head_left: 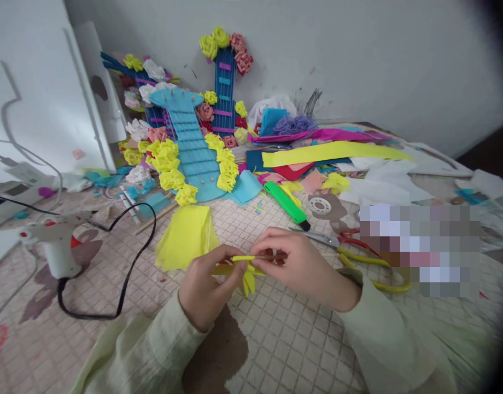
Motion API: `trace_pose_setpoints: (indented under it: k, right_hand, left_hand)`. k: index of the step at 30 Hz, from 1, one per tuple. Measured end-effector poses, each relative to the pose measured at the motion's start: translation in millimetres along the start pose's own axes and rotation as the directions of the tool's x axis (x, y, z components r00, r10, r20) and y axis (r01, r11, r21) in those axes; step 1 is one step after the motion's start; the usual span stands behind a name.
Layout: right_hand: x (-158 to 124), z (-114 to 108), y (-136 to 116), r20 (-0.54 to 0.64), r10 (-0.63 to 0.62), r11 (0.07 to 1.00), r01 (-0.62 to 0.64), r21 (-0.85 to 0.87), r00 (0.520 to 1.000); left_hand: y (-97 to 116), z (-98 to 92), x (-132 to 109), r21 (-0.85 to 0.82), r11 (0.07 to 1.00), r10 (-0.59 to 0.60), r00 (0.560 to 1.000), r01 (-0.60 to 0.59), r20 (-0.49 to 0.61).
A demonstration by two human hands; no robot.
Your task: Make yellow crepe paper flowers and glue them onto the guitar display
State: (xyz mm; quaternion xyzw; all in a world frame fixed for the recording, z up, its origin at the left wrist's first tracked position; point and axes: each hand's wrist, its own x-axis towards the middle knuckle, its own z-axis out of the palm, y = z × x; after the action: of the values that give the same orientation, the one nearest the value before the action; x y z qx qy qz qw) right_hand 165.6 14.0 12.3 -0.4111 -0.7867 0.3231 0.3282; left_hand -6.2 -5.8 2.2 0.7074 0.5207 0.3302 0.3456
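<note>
A strip of yellow crepe paper lies wrapped over a thin brown stick, above the tablecloth. My left hand pinches the paper at the stick's left end between thumb and fingers. The fingers of my right hand close on the stick's right part, with the thumb near the paper. Loose yellow ends hang below the fingertips. A stack of yellow paper sheets rests just beyond my left hand. Past my right hand are a green box cutter and scissors, the latter partly hidden.
A white glue gun stands at left, its black cord looping across the cloth. Paper-flower-trimmed guitar shapes, one light blue and one dark blue, lean at the back. Yellow-handled pliers and a white ring lie at right.
</note>
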Motion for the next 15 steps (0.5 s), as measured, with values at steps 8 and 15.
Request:
trace_pose_setpoints:
  k: [8, 15]
  right_hand:
    - [1.1, -5.3, 1.1, 0.064, -0.069, 0.997, 0.071, -0.019, 0.996]
    - [0.4, -6.9, 0.6, 0.077, -0.078, 0.992, 0.085, -0.094, 0.994]
  left_hand:
    - [-3.9, 0.4, 0.5, 0.182, 0.973, 0.160, 0.983, -0.142, -0.085]
    - [-1.3, 1.8, 4.0, 0.316, 0.922, 0.278, 0.952, -0.226, -0.131]
